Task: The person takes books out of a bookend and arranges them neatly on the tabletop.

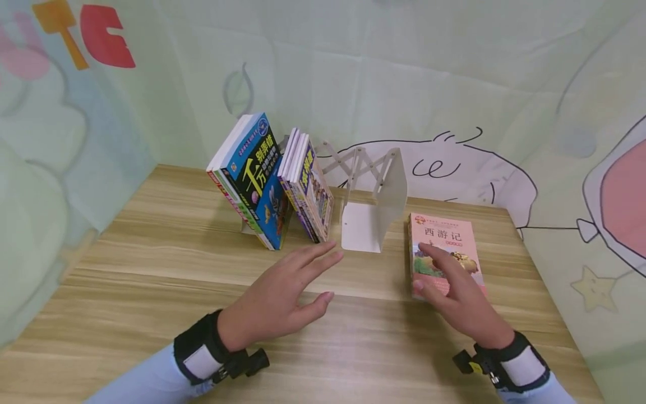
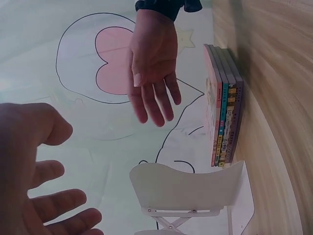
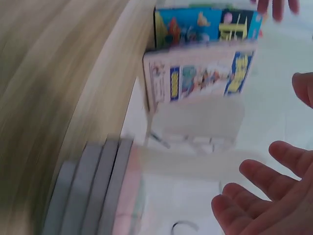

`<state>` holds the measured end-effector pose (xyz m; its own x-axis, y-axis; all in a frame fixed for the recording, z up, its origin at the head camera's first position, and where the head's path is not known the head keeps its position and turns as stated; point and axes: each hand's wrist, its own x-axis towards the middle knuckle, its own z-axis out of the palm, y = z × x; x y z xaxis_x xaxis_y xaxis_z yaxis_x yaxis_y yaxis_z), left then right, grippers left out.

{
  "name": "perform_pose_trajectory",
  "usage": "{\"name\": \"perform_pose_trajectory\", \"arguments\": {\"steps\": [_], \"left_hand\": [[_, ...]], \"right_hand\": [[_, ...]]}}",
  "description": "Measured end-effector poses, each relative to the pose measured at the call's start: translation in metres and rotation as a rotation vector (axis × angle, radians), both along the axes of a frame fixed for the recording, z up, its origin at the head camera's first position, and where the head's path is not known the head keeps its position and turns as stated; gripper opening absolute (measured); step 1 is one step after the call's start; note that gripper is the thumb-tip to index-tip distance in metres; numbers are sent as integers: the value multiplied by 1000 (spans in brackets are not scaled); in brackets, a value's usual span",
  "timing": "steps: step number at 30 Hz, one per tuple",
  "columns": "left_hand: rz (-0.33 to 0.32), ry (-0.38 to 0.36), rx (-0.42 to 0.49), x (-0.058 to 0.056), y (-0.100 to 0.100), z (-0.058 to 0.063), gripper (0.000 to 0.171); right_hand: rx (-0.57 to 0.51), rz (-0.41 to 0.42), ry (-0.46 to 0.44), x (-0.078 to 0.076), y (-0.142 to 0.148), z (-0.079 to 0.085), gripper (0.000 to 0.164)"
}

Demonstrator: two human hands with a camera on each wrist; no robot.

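Stack of books (image 1: 458, 242), pink one on top, lies flat on your counter (image 1: 353, 359), just right of the white expandable rack (image 1: 393, 188). Your right hand (image 1: 464, 306) hovers above that pile, fingers spread, nothing in it. Your left hand (image 1: 277, 297) is spread and empty too, near the blue book (image 1: 262, 179) and slimmer ones (image 1: 315, 188) standing in the rack.

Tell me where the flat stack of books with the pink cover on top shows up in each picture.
Head: right of centre, the pink-topped book stack lies partly hidden by the right hand.
Left wrist: right of centre, coloured spines showing.
Right wrist: the stack lower left, cut off by the bottom edge.
Shared landmark: the white expandable bookend.
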<state>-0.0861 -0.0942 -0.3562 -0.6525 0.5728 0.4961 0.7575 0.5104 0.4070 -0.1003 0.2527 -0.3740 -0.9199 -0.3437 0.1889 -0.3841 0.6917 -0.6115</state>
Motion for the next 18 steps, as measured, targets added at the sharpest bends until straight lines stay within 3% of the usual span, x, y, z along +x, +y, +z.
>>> {"name": "perform_pose_trajectory", "arguments": {"steps": [3,10,18], "left_hand": [[1,-4,4,0,0,-2,64],[-6,-7,4,-1,1,-4,63],[0,-53,0,1,1,-4,63]], "right_hand": [[20,49,8,4,-12,2,70],[47,174,125,13,-31,10,85],[23,277,179,20,-45,21,100]]}}
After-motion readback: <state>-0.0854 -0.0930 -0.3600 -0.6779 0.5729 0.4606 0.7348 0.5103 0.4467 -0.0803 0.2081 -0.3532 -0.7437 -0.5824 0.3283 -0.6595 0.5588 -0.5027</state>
